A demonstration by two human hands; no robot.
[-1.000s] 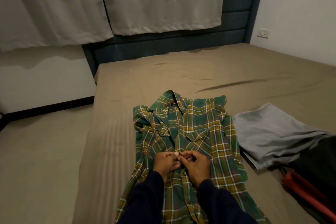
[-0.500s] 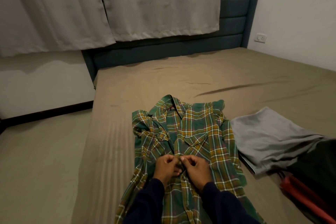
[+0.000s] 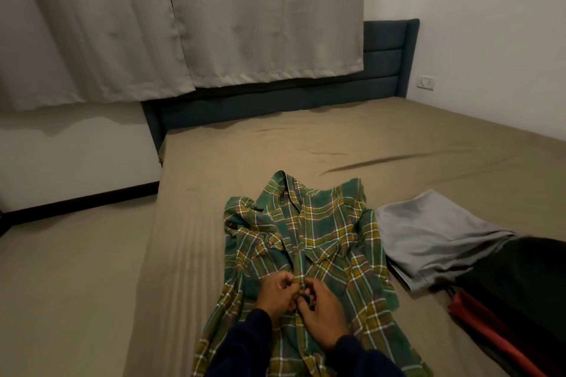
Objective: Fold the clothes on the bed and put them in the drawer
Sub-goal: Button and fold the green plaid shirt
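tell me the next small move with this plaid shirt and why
Probably finish fastening the front where both hands, left hand and right hand, pinch the placket of the plaid shirt. It lies face up, unfolded on the bed, so folding comes after.

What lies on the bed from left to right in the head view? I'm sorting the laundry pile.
Plaid shirt with both hands at its front → grey garment → black garment → red item below it, at the right edge.
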